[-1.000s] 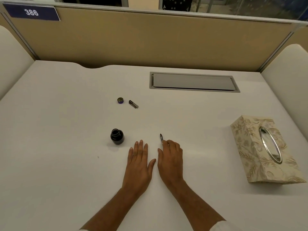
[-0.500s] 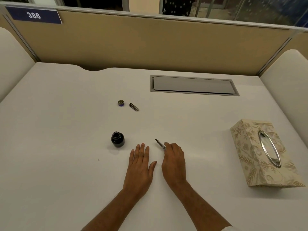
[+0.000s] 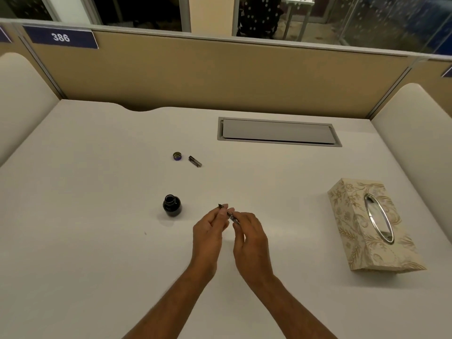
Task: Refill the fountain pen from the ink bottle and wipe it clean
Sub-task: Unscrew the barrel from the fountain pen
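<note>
Here, pen (image 3: 231, 217) diagonal, nib (image 3: 220, 206) pointing far-left

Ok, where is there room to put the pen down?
Bare desk lies left of the ink bottle, and between the right hand and the tissue box. Crowded: by the bottle cap and pen part, and by the left hand at the pen.

White numerals "386" stand on a dark blue plate (image 3: 61, 37) fixed at the upper left of the tan partition (image 3: 220, 77) behind the worktop (image 3: 97, 167). A second blue plate (image 3: 3, 36) at the left edge of the view and a third blue plate (image 3: 448, 70) at the right edge are cut off by the frame, so their characters cannot be read. Any marking on the ink bottle (image 3: 172, 205) is too small to tell.
</note>
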Demonstrator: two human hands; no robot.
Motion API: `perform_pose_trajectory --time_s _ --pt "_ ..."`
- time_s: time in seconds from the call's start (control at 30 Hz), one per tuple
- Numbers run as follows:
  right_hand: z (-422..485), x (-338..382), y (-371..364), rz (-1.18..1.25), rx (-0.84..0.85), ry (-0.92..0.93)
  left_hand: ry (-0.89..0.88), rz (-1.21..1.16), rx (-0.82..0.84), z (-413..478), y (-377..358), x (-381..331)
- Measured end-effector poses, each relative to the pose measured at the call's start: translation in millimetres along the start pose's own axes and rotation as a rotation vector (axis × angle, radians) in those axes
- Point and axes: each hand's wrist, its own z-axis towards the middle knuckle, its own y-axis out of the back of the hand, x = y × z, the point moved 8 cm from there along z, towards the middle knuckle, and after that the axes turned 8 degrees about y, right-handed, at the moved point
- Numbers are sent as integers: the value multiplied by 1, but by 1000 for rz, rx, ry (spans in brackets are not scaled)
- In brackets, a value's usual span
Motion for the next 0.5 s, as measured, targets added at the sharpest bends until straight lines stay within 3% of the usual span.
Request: perform_pose_trajectory --time_s 0.17,0.3,0.5 --pt "0 10 18 165 -17 -90 108 -251 90 -12 -9 -5" --pt "-1 10 28 341 0 -272 142 -369 174 -19 -16 -16" --pt "-6 9 28 643 231 -634 133 -466 234 -27 -17 -34"
